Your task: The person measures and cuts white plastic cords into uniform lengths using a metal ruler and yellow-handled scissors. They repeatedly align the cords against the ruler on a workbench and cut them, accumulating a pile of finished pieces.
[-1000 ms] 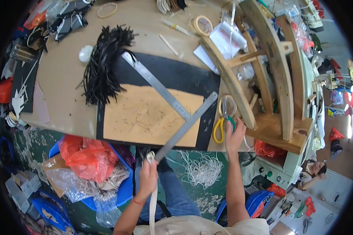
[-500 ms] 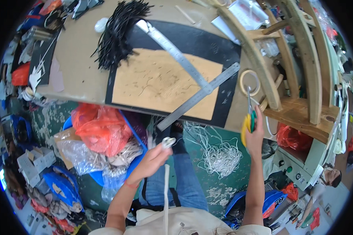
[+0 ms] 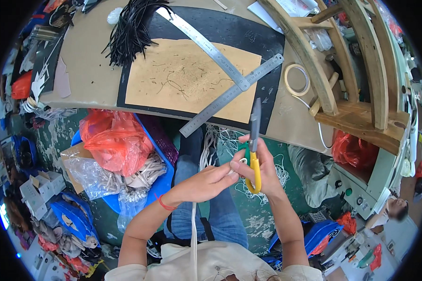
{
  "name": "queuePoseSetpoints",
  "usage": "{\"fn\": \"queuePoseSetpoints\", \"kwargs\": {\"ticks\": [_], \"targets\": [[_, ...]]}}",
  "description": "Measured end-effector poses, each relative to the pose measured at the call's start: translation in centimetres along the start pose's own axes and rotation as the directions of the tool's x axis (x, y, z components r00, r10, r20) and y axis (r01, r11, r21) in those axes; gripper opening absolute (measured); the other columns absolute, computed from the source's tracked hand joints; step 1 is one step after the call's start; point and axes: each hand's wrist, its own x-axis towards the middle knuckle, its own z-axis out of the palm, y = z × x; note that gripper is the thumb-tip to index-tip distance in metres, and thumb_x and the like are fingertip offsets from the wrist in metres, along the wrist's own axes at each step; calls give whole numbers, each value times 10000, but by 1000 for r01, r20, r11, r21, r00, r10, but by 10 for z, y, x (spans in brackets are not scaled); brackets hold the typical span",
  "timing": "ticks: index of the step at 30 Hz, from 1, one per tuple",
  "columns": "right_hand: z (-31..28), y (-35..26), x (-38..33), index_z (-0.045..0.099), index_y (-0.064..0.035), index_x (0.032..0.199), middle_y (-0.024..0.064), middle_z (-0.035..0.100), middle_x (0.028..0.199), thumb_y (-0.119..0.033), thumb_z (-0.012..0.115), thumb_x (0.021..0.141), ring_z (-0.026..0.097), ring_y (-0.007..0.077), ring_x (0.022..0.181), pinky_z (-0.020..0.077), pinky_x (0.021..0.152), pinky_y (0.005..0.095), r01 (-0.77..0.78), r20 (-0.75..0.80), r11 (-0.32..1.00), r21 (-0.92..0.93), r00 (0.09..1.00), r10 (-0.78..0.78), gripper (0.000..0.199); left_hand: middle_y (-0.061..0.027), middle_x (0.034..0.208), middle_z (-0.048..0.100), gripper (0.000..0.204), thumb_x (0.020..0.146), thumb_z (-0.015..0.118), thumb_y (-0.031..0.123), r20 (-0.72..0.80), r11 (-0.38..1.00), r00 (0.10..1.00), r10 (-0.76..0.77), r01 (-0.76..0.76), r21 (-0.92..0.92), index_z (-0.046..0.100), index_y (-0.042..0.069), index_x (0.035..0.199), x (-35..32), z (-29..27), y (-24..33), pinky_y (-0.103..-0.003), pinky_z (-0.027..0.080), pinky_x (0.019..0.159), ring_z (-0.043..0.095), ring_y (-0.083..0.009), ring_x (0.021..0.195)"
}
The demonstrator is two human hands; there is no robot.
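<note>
My left hand (image 3: 206, 183) is closed, its fingers pinching a thin white cord (image 3: 243, 160) that forms a small loop at the fingertips. My right hand (image 3: 266, 169) holds scissors (image 3: 254, 161) with one yellow and one green handle. Their blades point away from me and look closed. Both hands meet above my lap, in front of the table edge, with the fingertips touching or nearly so. A flat white strip (image 3: 193, 225) hangs down my front below the left wrist. Whether it joins the cord is hidden.
Two crossed metal rulers (image 3: 204, 44) lie on a tan board (image 3: 150, 89) over a black mat (image 3: 211, 21). Black strips (image 3: 129, 35), a tape roll (image 3: 296, 79) and a wooden frame (image 3: 356, 121) share the table. Below are a blue bin (image 3: 157, 157) and tangled white cord (image 3: 283, 175).
My right hand has brought the scissors leftward from beside the tape roll. My left hand has moved right to meet it. The table sits higher in the picture.
</note>
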Motion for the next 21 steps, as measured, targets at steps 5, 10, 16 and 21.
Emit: {"fn": "queuePoseSetpoints", "kwargs": {"ticks": [5,10,16,21], "targets": [[-1,3,-6,372,-61,1221,58,583,817,21,616,803,578,106,703,482,556,233,85,-59,992,93,995,-80,491,-128,671,564,328,954,359,273,-269,978,950,160,-189,-84,471,-5,1089,2,23,-2,-372,408,552,554,-283,578],[-15,4,-18,399,-71,1207,44,574,808,-78,742,715,530,91,640,444,541,224,141,-210,890,-435,945,-252,599,-164,659,565,246,939,406,223,-350,970,906,239,-205,131,500,-1,980,9,23,3,-402,410,550,578,-347,624],[-40,1,-81,469,-62,1165,125,548,1019,-387,766,667,548,228,884,448,738,323,-150,-172,738,-658,984,46,665,-69,605,493,261,939,414,221,-321,991,939,126,-105,81,550,6,878,15,5,-1,-285,364,495,467,-125,529],[-42,18,-86,430,-62,1255,192,523,1162,-423,729,690,519,359,1064,400,898,395,-208,-89,806,-555,977,191,734,-66,575,472,264,935,423,224,-230,997,971,69,-57,56,560,9,869,27,11,2,-281,345,482,438,-109,513]]}}
